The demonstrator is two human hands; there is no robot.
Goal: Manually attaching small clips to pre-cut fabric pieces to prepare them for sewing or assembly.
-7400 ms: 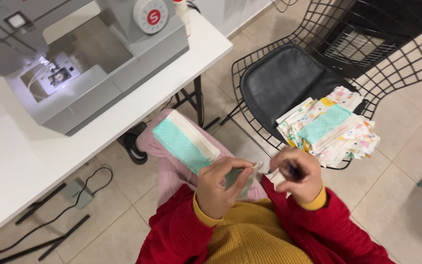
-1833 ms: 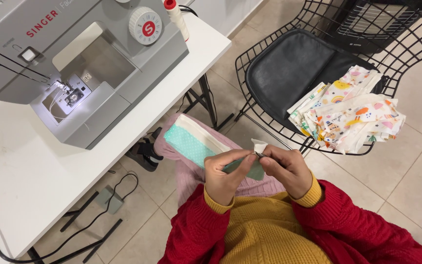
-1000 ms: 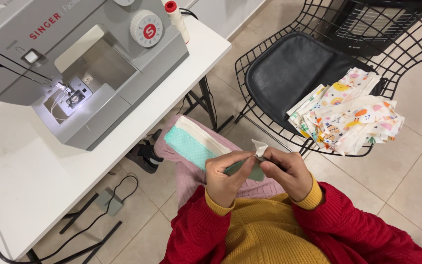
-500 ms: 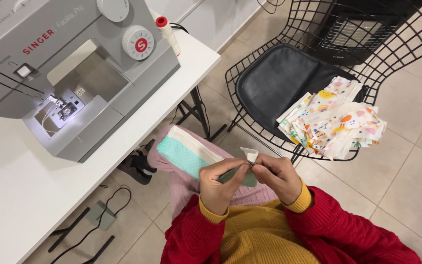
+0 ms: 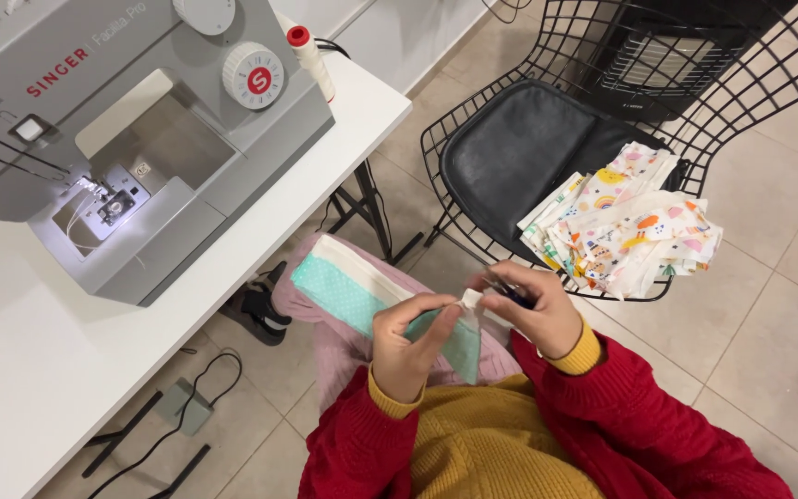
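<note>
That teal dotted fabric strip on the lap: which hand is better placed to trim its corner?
Probably the right hand: it holds a small dark tool at the white corner, while the left hand pinches the teal dotted fabric strip steady.

- Left hand (image 5: 408,346) pinches a teal and cream fabric strip (image 5: 371,296) lying over the lap.
- Right hand (image 5: 533,310) grips a small dark tool (image 5: 513,294) at the strip's end.
- Grey sewing machine (image 5: 131,139) stands on the white table (image 5: 11,370).
- Printed fabric pile (image 5: 625,231) rests on the wire chair (image 5: 528,139).
</note>
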